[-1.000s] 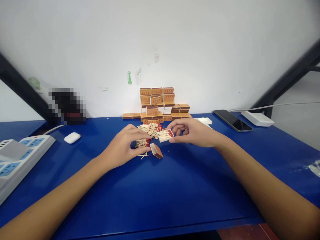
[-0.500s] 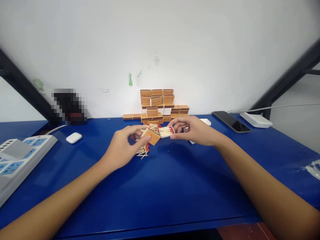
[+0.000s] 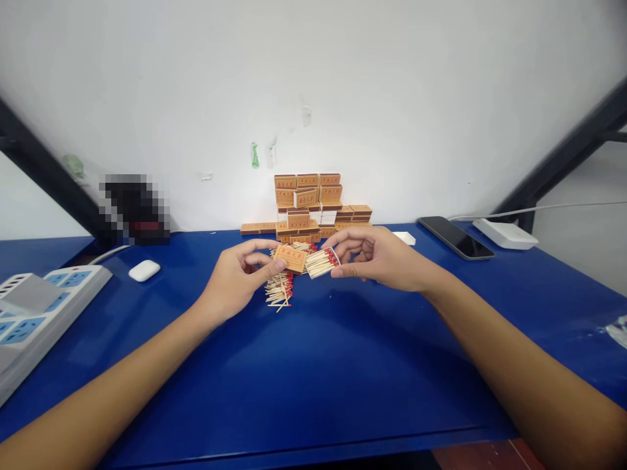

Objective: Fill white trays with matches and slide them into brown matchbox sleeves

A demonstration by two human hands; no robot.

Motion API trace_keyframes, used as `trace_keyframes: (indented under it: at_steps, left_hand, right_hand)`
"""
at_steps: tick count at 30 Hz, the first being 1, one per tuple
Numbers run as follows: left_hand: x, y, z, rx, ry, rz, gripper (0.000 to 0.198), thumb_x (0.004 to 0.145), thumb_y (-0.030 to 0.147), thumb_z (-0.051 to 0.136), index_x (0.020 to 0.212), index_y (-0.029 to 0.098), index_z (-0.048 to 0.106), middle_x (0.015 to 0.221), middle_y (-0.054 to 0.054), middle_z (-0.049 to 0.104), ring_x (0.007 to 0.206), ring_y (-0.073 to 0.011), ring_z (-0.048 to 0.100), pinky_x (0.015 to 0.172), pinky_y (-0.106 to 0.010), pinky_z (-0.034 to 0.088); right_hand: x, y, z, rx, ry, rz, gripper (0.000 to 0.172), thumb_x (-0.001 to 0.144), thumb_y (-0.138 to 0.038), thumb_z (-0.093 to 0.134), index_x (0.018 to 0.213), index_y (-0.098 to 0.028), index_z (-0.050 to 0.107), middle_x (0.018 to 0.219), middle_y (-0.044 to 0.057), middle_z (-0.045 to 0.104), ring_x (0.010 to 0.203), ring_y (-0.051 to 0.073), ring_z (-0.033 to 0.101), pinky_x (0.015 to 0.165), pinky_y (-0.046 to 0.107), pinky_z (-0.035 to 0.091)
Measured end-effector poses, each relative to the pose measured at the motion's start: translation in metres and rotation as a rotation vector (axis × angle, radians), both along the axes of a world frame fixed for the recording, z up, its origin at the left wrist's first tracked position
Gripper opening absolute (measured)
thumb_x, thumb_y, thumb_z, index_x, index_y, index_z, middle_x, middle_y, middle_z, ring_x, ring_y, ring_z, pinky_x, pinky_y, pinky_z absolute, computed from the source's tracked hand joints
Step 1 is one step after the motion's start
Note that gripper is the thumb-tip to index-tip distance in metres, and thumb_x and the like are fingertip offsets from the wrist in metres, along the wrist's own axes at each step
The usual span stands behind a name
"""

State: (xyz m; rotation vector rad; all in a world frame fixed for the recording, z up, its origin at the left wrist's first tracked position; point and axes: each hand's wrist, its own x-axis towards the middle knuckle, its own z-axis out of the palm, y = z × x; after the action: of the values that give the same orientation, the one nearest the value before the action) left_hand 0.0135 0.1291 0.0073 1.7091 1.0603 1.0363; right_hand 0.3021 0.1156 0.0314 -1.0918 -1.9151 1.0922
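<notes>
Between thumb and fingers, my left hand [image 3: 240,277] pinches an orange matchbox sleeve [image 3: 292,258]. My right hand [image 3: 379,260] grips a white matchbox tray [image 3: 313,275] by its right side. Red-tipped matches [image 3: 321,261] fill this tray. The tray's left end meets or overlaps the sleeve's right end; how far it reaches inside I cannot tell. Below and behind the sleeve, a pile of loose matches [image 3: 279,291] lies on the blue table [image 3: 313,378]. Stacked matchboxes [image 3: 307,181] stand behind my hands against the wall.
A power strip [image 3: 59,307] and a white earphone case [image 3: 144,270] lie at the left. At the right are a phone [image 3: 455,237], a white box-shaped device [image 3: 507,234] with a cable, and a white piece [image 3: 405,238] behind my right hand. Dark metal posts flank the table.
The sleeve has turned from a slant to nearly level. The tray has tilted, its left end now lower, and its matches show more fully. Both hands keep their hold.
</notes>
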Motion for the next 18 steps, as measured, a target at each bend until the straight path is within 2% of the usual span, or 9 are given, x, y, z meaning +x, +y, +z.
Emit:
trace_keyframes:
  at_steps: [6,11,18]
  left_hand:
    - [-0.0028,0.0031,0.0017,0.044,0.021,-0.061,0.051,0.074,0.046,0.091,0.114,0.019,0.074,0.089,-0.006,0.082,0.075,-0.0202,0.074,0.069,-0.032,0.056]
    - [-0.0023,0.0035,0.0041,0.147,0.047,-0.062,0.045,0.071,0.04,0.093,0.109,0.02,0.078,0.101,-0.007,0.083,0.082,-0.0206,0.075,0.068,-0.031,0.056]
    - [-0.0083,0.005,0.0038,0.317,0.197,-0.026,0.048,0.072,0.044,0.094,0.113,0.023,0.079,0.101,-0.004,0.082,0.088,-0.0206,0.073,0.075,-0.032,0.054]
  right_hand:
    - [-0.0027,-0.0001,0.0,-0.034,0.067,-0.005,0.048,0.077,-0.041,0.089,0.118,-0.023,0.071,0.092,0.004,0.077,0.071,0.014,0.064,0.047,0.023,0.047]
    - [-0.0053,-0.0004,-0.0022,-0.026,0.088,-0.027,0.048,0.076,-0.04,0.09,0.116,-0.022,0.072,0.088,0.003,0.076,0.07,0.014,0.064,0.047,0.023,0.047]
    - [-0.0076,-0.0022,-0.0021,0.009,0.092,-0.052,0.045,0.079,-0.042,0.088,0.117,-0.023,0.072,0.09,0.004,0.076,0.069,0.014,0.064,0.047,0.024,0.047]
